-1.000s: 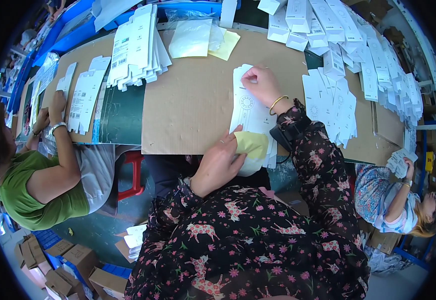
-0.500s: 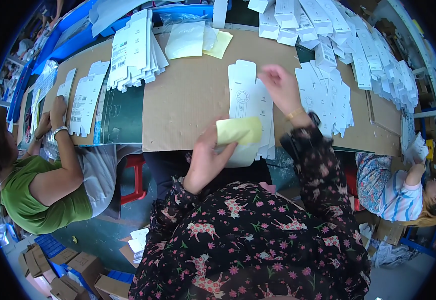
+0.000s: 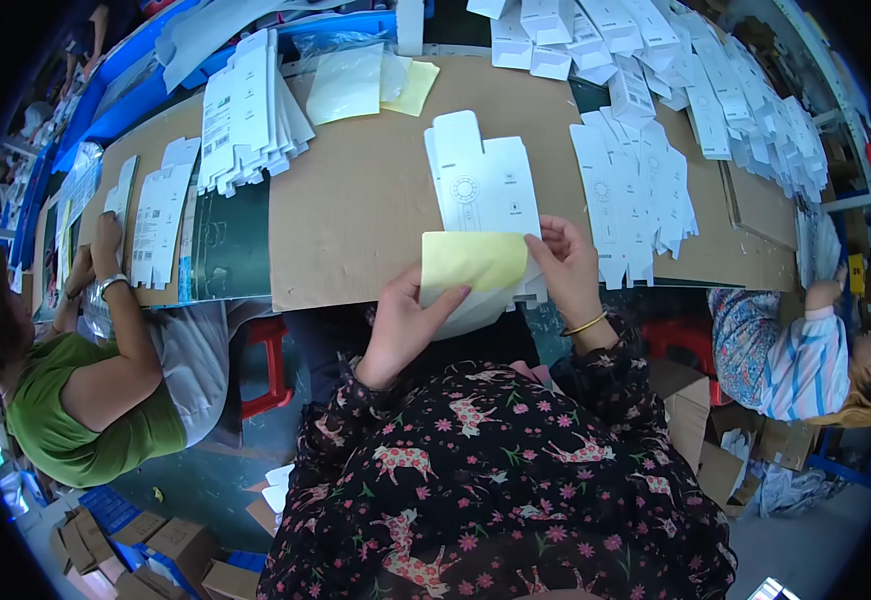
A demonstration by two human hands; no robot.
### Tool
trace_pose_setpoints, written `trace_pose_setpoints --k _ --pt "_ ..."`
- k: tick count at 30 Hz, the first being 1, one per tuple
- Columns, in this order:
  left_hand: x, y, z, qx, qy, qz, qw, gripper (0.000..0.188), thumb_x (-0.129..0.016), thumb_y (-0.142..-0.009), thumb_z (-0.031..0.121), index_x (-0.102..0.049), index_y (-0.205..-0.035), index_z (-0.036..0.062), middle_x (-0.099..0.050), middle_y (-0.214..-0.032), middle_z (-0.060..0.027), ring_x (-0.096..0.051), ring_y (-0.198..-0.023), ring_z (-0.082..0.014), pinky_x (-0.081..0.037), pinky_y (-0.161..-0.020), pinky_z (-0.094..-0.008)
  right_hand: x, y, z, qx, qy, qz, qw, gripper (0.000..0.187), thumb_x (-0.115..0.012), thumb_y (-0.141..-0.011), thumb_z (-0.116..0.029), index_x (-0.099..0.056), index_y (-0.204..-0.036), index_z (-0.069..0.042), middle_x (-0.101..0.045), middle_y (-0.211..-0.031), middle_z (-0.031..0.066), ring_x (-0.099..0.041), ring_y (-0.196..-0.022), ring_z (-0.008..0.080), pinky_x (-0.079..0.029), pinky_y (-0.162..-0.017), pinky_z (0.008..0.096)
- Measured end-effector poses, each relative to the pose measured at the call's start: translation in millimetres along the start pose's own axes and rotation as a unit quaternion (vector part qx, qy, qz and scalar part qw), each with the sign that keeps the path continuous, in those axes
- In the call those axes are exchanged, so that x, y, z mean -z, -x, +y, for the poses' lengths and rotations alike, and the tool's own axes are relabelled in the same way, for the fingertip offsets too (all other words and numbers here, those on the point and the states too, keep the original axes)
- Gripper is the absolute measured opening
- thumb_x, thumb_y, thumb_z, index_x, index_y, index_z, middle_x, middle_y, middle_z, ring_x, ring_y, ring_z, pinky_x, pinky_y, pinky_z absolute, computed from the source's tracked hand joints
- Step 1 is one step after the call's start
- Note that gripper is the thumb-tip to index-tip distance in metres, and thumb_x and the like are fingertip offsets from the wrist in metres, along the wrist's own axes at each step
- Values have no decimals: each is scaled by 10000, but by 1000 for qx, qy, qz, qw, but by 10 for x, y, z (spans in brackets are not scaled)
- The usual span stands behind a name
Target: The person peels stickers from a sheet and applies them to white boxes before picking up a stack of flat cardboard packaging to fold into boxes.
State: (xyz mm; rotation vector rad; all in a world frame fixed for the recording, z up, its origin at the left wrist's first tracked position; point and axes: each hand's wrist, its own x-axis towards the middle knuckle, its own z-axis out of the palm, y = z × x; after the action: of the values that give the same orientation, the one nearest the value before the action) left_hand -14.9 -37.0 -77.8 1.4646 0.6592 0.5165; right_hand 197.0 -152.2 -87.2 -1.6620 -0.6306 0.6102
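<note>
A yellow sheet of paper [image 3: 473, 258] hangs over the table's front edge, its lower part paler. My left hand [image 3: 406, 318] is closed on its left side, thumb lying across the front. At its upper right corner, my right hand [image 3: 568, 268] is closed in a pinch, thumb and fingertips meeting the edge. Just beyond the sheet lie flat white carton blanks [image 3: 496, 185], overlapping, with a round printed figure on the top one. The sheet covers their near part.
More flat blanks [image 3: 616, 190] lie to the right, below a heap of folded white boxes [image 3: 646, 45]. Another blank stack [image 3: 241, 110] and yellow sheets [image 3: 356, 85] are at the far left. Co-workers sit at both sides; one wears a green top [image 3: 96, 400].
My right hand has come down from the top of the blanks to the yellow sheet's upper right corner. The sheet is now held flatter. The whole view has shifted slightly.
</note>
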Motion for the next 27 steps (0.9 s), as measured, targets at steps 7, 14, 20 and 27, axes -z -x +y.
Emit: trace_pose_setpoints --k 7,14,20,27 --pt "209 76 75 73 144 60 985 299 -736 -952 82 -668 -1220 -32 -744 -1134 -97 -690 -1006 -138 -538 -915 -292 649 -123 -44 29 24 138 990 271 -661 -1011 -89 -671 -1268 -4 -728 -1082 38 -644 -949 63 -529 -827 229" --pt "382 -7 112 82 241 89 963 332 -736 -943 47 -633 -1242 -51 -732 -1159 -103 -697 -994 -142 -553 -904 -300 677 -93 -532 214 253 178 927 179 -701 -972 -69 -705 -1138 -5 -705 -1058 52 -642 -942 110 -523 -833 261" --pt "380 13 206 68 233 94 965 335 -730 -923 19 -639 -1239 -43 -730 -1161 -98 -698 -997 -142 -553 -912 -303 -341 156 -786 346 177 -131 912 122 -755 -866 11 -745 -986 -10 -678 -964 90 -653 -851 209 -524 -761 312" --pt "371 105 283 71 224 79 969 332 -723 -911 12 -648 -1230 -42 -734 -1142 -90 -697 -1001 -136 -552 -910 -301 -540 98 -683 391 206 -176 879 158 -774 -843 -4 -752 -999 -14 -665 -919 84 -651 -815 227 -528 -721 328"
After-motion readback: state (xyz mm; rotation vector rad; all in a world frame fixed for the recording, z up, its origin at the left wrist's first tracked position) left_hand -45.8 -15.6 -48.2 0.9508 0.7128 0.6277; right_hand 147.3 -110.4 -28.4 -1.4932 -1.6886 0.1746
